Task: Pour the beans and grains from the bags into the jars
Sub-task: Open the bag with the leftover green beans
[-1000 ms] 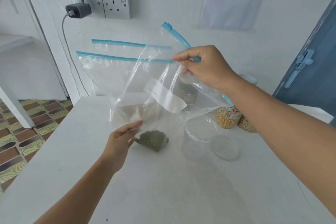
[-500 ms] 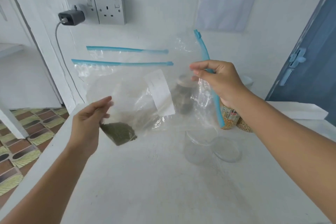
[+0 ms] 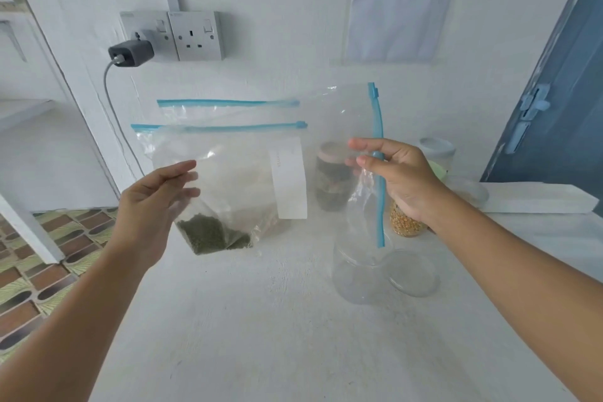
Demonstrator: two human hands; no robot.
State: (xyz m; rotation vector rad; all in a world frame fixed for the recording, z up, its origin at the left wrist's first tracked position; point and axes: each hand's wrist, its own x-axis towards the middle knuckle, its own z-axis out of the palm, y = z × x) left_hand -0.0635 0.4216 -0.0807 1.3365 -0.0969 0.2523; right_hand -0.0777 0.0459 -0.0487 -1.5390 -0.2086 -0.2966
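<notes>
Since half a second earlier, clear zip bag (image 3: 248, 173) had swung so its blue zipper strip (image 3: 378, 173) hung nearly vertical over the empty clear jar (image 3: 359, 274).

Right hand (image 3: 401, 179) pinched that strip while the left hand (image 3: 153, 206) gripped the low corner holding the small green beans (image 3: 212, 233) (still bunched there, none poured). Looked like the tipping step; next I'd guess the left needed to lift that corner so the beans slid toward the mouth above the jar on the white table (image 3: 261, 336).
</notes>
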